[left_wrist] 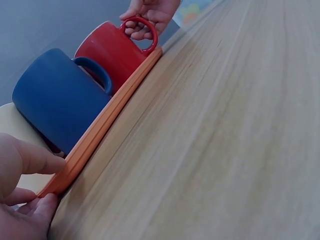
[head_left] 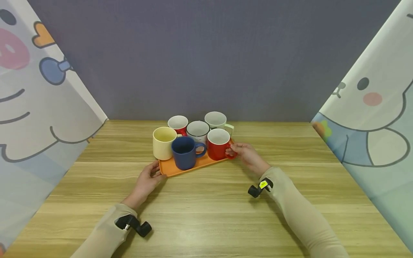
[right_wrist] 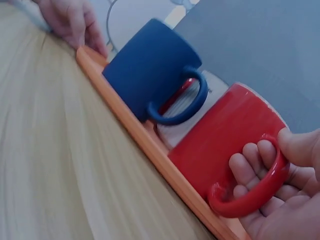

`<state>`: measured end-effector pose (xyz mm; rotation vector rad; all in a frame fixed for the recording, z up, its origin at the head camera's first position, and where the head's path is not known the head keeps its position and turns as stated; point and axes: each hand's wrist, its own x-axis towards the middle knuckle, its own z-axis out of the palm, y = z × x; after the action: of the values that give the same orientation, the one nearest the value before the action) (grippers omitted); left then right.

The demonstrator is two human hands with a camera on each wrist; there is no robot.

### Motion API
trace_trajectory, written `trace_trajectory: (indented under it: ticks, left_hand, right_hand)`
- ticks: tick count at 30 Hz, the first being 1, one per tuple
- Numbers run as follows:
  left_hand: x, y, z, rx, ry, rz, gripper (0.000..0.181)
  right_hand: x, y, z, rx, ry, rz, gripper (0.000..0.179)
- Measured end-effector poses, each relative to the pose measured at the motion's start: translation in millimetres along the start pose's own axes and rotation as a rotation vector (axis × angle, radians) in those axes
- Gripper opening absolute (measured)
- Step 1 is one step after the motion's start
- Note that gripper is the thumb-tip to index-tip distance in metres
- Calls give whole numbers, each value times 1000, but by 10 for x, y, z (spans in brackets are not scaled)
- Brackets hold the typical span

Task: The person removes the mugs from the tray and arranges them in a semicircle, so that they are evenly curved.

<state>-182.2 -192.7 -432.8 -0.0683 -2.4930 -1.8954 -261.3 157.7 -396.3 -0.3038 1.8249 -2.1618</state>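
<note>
An orange tray (head_left: pixel 167 168) lies at a slant on the table, crowded with mugs. At its near left corner my left hand (head_left: pixel 149 181) pinches the rim, a finger and thumb showing there in the left wrist view. My right hand (head_left: pixel 248 157) holds the handle of a red mug (right_wrist: pixel 222 142) at the tray's right end, fingers curled through the loop. Beside that mug stands a dark blue mug (head_left: pixel 184 157), handle toward the right. A pale yellow mug (head_left: pixel 161 146) is at the left, close to my left hand.
Behind the front mugs stand a white mug with a dark rim (head_left: pixel 197 128), a second red mug (head_left: pixel 178 123) with a white inside, and a pale green mug (head_left: pixel 215 119). A grey wall (head_left: pixel 206 61) rises behind the wooden table (head_left: pixel 200 215). Cartoon-printed panels (head_left: pixel 364 125) flank it.
</note>
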Motion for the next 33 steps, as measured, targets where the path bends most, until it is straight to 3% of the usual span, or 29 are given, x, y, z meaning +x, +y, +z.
trace_trajectory:
  ticks: [21,33]
  left_hand:
    - [-18,11,-3,10,-2,-12,64]
    - [-15,-3,-3,-7,2,-13,65]
  right_hand:
    - [-191,-261,22,143,-9,-26,35]
    - [-361,-353,-218,178,-2,-48,33]
